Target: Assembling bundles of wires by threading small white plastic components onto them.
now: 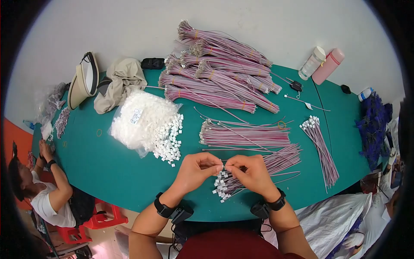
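Observation:
My left hand (pixel 195 171) pinches a small white connector housing (pixel 223 166) between thumb and fingertips, mostly hidden by them. Right against it, my right hand (pixel 254 174) grips the end of a thin wire lead; its fingers cover most of that end. Under and beside my hands lies a fanned pile of pink and grey leads whose ends carry white housings (pixel 221 187). Just beyond is a flat row of leads with bare metal terminals (pixel 245 134). Loose white housings (pixel 169 142) spill from a clear plastic bag (pixel 139 119) on the left.
Banded wire bundles (pixel 220 74) are stacked at the back of the green table (pixel 106 171). A smaller bunch of leads with housings (pixel 320 152) lies right. A sun visor (pixel 84 81), cloth (pixel 124 81) and two bottles (pixel 328 66) stand by the wall. Another person (pixel 48 194) works at far left.

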A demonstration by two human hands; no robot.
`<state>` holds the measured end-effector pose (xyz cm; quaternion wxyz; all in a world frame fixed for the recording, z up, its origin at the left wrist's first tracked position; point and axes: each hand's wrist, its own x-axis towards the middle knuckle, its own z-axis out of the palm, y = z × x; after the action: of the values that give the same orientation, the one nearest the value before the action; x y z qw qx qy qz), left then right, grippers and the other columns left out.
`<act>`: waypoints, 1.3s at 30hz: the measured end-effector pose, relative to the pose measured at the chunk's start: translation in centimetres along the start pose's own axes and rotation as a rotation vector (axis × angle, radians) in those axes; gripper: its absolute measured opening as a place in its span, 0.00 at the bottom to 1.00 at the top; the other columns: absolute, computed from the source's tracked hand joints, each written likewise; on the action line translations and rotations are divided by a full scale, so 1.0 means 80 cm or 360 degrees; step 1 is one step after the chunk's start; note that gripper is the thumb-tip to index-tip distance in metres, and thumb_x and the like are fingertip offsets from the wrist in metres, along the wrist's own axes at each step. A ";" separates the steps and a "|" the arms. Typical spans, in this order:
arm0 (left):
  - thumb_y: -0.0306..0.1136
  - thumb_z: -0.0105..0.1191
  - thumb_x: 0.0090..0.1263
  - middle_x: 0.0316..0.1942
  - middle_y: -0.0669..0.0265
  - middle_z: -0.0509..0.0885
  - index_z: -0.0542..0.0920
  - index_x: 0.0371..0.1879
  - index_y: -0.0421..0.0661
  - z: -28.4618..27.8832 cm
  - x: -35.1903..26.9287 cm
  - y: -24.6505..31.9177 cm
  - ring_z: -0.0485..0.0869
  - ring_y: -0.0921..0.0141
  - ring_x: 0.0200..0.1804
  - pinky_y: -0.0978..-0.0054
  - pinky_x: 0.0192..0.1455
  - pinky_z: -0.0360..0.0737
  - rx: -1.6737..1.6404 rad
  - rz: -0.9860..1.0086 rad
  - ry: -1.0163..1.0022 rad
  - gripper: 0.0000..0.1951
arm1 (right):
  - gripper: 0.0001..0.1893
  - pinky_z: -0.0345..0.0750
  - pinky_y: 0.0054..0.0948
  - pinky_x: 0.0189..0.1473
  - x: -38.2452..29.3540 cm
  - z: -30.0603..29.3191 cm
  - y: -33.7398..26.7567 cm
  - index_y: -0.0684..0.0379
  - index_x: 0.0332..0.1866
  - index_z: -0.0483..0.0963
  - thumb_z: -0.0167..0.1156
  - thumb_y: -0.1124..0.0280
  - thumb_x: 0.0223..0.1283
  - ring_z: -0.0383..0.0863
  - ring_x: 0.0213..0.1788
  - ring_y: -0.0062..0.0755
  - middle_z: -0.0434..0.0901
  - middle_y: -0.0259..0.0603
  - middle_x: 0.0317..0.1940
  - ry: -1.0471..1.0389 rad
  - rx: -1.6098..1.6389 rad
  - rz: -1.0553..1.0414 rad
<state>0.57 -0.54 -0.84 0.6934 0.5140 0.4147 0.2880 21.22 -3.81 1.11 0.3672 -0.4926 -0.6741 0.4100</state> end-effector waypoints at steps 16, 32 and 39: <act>0.20 0.64 0.64 0.37 0.66 0.86 0.83 0.41 0.38 0.005 -0.008 0.009 0.85 0.77 0.41 0.81 0.46 0.83 -0.0075 0.0104 0.0044 0.08 | 0.03 0.74 0.21 0.29 0.004 0.009 -0.013 0.66 0.35 0.81 0.66 0.80 0.55 0.81 0.28 0.23 0.82 0.39 0.27 0.0178 0.0030 -0.0135; 0.21 0.61 0.66 0.34 0.67 0.85 0.83 0.40 0.37 0.004 -0.005 0.009 0.82 0.78 0.38 0.81 0.44 0.80 -0.0121 0.0082 0.0038 0.06 | 0.04 0.76 0.22 0.32 0.003 0.005 -0.012 0.65 0.35 0.82 0.67 0.78 0.55 0.81 0.28 0.23 0.84 0.39 0.28 0.0189 0.0132 0.0039; 0.23 0.63 0.64 0.35 0.70 0.83 0.82 0.41 0.41 0.005 -0.004 -0.001 0.80 0.78 0.36 0.81 0.42 0.77 0.0065 0.0095 0.0053 0.08 | 0.06 0.76 0.27 0.36 0.006 -0.008 0.000 0.65 0.33 0.81 0.69 0.78 0.51 0.81 0.34 0.31 0.83 0.41 0.32 0.0217 -0.0138 -0.0175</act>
<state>0.77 -0.99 -0.76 0.6669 0.5354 0.4164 0.3087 21.70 -3.21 1.39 0.4125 -0.4970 -0.6907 0.3253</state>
